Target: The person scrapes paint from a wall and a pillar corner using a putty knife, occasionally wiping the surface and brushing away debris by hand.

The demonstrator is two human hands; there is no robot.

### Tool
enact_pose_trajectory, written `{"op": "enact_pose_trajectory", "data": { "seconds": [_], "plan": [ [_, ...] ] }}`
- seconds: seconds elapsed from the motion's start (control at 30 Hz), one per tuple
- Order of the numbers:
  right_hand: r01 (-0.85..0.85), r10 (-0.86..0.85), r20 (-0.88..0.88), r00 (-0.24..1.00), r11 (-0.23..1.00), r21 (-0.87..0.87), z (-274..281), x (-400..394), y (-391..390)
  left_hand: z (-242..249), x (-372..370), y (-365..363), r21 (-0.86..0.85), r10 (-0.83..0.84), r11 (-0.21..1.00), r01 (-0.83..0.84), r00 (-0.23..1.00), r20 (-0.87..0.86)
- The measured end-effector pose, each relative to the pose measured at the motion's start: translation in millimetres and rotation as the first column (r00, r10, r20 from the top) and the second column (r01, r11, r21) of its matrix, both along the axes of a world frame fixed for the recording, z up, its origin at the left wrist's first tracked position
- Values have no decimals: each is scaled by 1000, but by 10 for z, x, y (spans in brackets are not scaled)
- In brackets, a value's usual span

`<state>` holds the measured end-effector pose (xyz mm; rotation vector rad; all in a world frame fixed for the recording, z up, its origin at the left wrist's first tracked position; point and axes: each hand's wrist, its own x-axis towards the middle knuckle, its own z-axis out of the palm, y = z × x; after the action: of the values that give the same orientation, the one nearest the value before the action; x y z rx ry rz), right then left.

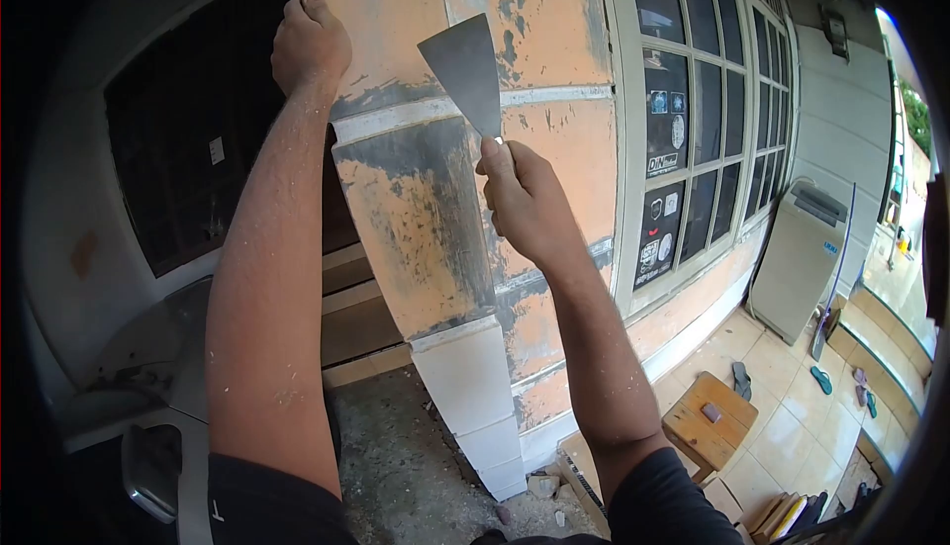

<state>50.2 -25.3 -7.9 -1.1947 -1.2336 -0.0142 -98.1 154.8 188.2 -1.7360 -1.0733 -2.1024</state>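
Observation:
My right hand (520,199) is closed round the handle of a putty knife (467,75), its wide metal blade pointing up and to the left. The blade overlaps the peeling orange pillar (381,31) in this view, near a white groove that runs across it. Grey patches show where the paint is gone, most of all on the lower panel (421,228). Higher up on the left, my left hand (312,45) has its fingers curled at the pillar's left edge, thumb on top. Small pale flecks dot both forearms.
A barred window (693,110) with stickers fills the wall to the right. On the tiles stand a wooden stool (711,416) bearing a small block, and a washing machine (800,258). Sandals (820,380) lie nearby. A car mirror (151,471) is at lower left; rubble (544,487) lies below the pillar.

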Motion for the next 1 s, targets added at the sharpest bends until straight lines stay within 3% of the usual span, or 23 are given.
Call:
{"op": "enact_pose_trajectory", "data": {
  "seconds": [0.03,0.1,0.2,0.27,0.3,0.37,0.47,0.67,0.9,1.0],
  "plan": [
    [-84,88,-77,993,995,50,-23,-27,27,2,5,38,23,-4,1000,3,1000,25],
    [-62,61,-74,995,998,-14,18,-80,42,-6,-24,-51,1,-24,1000,24,999,22],
    [-53,60,-77,995,995,88,-22,-98,219,-36,-4,-97,-16,-45,999,46,999,24],
    [122,-170,122,978,937,326,-32,-140,274,-24,-25,-81,-8,-34,999,35,999,41],
    [117,-167,130,977,938,327,-20,-175,245,-29,-20,-67,1,-16,1000,16,999,35],
    [254,-276,157,948,956,149,20,-256,134,-34,-1,-75,11,5,1000,-5,1000,23],
    [166,-164,158,974,986,-1,84,-295,83,-28,-4,-107,1,6,1000,-6,1000,20],
    [134,-144,169,975,989,69,171,-286,83,-42,9,-112,-11,22,1000,-22,1000,5],
    [196,-242,232,942,959,204,1127,-291,327,-46,12,-128,-21,39,999,-39,999,-3],
    [158,-180,196,964,980,122,1150,-312,213,-31,-9,-140,-10,23,1000,-23,1000,6]
  ]
}}
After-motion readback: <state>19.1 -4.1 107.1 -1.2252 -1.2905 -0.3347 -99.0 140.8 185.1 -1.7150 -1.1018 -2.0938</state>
